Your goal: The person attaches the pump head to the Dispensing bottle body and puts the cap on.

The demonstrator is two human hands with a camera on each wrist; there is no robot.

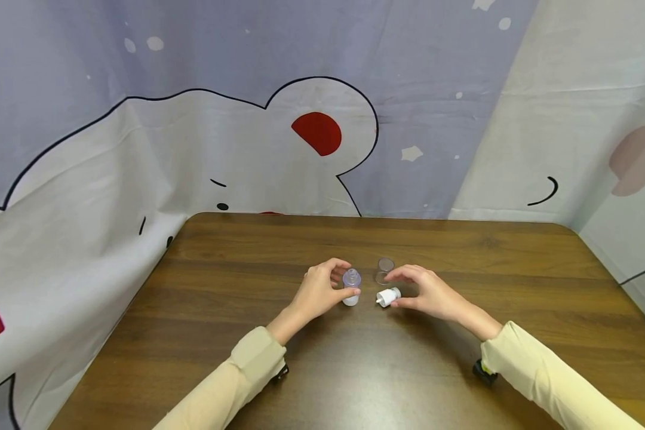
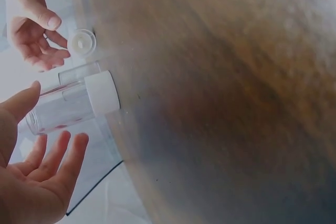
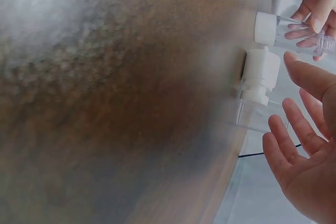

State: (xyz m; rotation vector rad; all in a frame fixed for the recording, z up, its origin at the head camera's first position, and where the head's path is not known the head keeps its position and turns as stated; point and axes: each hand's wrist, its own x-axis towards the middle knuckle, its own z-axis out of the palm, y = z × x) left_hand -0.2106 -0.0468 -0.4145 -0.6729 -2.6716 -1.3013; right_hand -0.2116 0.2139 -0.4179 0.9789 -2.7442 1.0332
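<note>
A small clear bottle [image 1: 352,280] with a white bottom part [image 2: 103,92] and a narrow clear neck stands upright on the table. My left hand [image 1: 322,288] is spread around it, thumb on the near side and fingers behind; the left wrist view shows a gap between fingers and bottle. Just to the right, a white pump-like top [image 1: 389,297] with a thin tip lies on its side. Around that top my right hand [image 1: 427,291] is held loosely, fingers apart in the right wrist view. A clear cap [image 1: 385,264] stands behind it, near the right fingertips.
The wooden table [image 1: 220,275] reaches back to a printed curtain [image 1: 435,119] that hangs along its far and left edges. Dark wrist devices [image 1: 484,371] show below both sleeve cuffs.
</note>
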